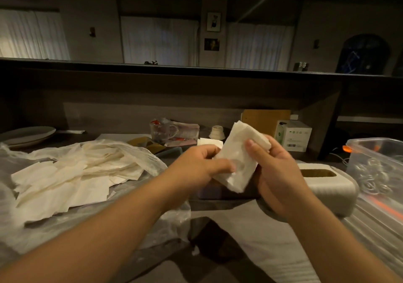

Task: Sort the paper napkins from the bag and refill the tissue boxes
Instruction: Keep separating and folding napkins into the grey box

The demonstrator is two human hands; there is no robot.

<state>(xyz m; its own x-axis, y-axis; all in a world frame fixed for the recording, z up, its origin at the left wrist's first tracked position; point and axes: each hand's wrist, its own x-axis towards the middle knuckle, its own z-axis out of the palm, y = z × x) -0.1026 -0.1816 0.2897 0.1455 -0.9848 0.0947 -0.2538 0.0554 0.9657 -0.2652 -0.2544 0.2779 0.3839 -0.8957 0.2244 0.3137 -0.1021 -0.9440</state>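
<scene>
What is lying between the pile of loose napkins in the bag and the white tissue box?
In the head view, both hands, left hand and right hand, hold a folded napkin stack between the napkin pile and the tissue box.

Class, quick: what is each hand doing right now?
Left hand: pinches the napkin stack.
Right hand: grips the same napkin stack.

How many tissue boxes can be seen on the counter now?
1: the white tissue box with an open slot sits on the right, just beyond the right hand. Others may be hidden behind the hands.
</scene>
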